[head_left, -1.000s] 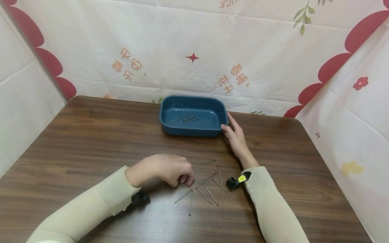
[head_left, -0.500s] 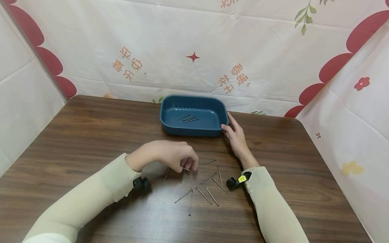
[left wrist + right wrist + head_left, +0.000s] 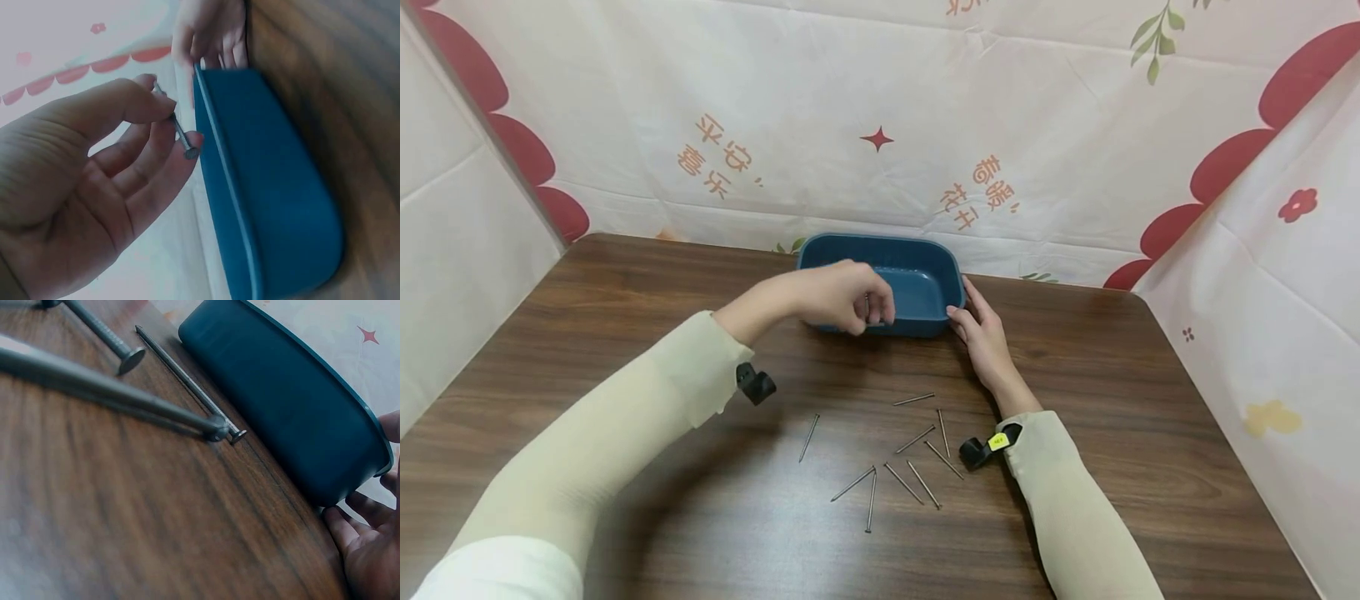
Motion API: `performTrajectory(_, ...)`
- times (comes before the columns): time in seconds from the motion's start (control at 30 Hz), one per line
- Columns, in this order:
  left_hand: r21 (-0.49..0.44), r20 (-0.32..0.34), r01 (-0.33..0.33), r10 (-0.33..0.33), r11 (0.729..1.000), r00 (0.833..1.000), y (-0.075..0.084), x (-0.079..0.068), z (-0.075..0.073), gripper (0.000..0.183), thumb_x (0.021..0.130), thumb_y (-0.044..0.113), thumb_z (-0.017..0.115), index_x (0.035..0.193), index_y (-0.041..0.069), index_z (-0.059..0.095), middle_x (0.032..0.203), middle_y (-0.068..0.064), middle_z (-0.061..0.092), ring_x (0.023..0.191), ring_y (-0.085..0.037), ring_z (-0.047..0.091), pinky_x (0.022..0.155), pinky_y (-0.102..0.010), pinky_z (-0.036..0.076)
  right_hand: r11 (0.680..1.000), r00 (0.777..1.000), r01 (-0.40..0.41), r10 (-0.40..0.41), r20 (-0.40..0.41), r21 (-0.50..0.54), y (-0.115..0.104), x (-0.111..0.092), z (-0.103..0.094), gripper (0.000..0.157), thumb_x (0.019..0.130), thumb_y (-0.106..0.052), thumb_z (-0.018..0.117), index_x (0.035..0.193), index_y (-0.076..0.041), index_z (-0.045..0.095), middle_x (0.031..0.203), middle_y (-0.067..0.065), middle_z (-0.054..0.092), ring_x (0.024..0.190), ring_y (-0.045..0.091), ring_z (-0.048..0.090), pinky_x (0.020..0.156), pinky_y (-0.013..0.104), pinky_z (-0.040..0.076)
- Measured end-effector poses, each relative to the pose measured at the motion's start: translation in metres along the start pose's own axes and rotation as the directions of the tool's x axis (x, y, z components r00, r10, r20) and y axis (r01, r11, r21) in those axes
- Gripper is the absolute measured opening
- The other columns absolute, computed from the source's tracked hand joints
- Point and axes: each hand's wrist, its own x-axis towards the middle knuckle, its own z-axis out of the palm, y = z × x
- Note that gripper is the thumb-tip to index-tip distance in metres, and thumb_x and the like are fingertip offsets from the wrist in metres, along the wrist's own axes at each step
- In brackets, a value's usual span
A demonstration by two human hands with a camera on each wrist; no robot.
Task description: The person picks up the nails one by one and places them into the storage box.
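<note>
My left hand (image 3: 842, 296) is over the front left part of a blue plastic box (image 3: 917, 327), hiding much of its inside. In the left wrist view a steel nail (image 3: 180, 133) is pinched between thumb and fingertips, its flat head pointing down, just beside the box rim. At the box's right end my right hand (image 3: 988, 350) grips the corner, thumb at the rim and fingers along the outer wall. The right wrist view shows those fingers (image 3: 369, 512) low against the box, near the table.
Several nails lie scattered on the brown wooden table (image 3: 700, 517) in front of the box, such as a lone nail (image 3: 808, 437) at the left and a nail (image 3: 913, 400) nearest the box. A patterned white cloth (image 3: 820, 100) hangs behind the table.
My left hand has lifted a nail off the table and carried it forward and up to the box. The right hand has stayed at the box's right end.
</note>
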Motion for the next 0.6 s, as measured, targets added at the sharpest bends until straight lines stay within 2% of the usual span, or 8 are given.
performTrajectory(0.17,-0.01,-0.045,0.085,-0.085,0.996,0.995,-0.007,0.009,-0.017,0.024,0.088,-0.004,0.064,0.106,0.011,0.073,0.1,-0.009,0.068,0.078,-0.018,0.062,0.068,-0.028,0.053,1.0,1.0,0.005,-0.005,0.002,-0.003,0.0,0.001,0.0,0.061,0.105,-0.026,0.05,0.16,-0.034,0.024,0.164,0.006,0.035,0.145,0.021,0.044,0.116,0.038,0.04)
performTrajectory(0.33,-0.006,-0.047,0.141,-0.142,0.99,0.989,-0.015,0.021,-0.03,0.024,0.088,-0.006,0.063,0.105,0.007,0.072,0.098,-0.011,0.067,0.068,-0.017,0.058,0.063,-0.026,0.052,1.0,1.0,0.005,-0.005,0.005,-0.002,0.0,0.001,0.0,0.061,0.105,-0.027,0.05,0.16,-0.034,0.025,0.165,0.005,0.034,0.146,0.021,0.043,0.117,0.04,0.039)
performTrajectory(0.6,0.005,-0.07,0.264,-0.263,0.965,0.962,-0.033,0.043,-0.041,0.021,0.09,-0.002,0.063,0.109,0.006,0.069,0.104,-0.012,0.067,0.068,-0.018,0.059,0.061,-0.026,0.053,1.0,1.0,0.011,-0.011,0.006,0.017,0.001,0.001,0.0,0.061,0.105,-0.025,0.05,0.161,-0.032,0.025,0.164,0.008,0.034,0.147,0.023,0.042,0.118,0.043,0.038)
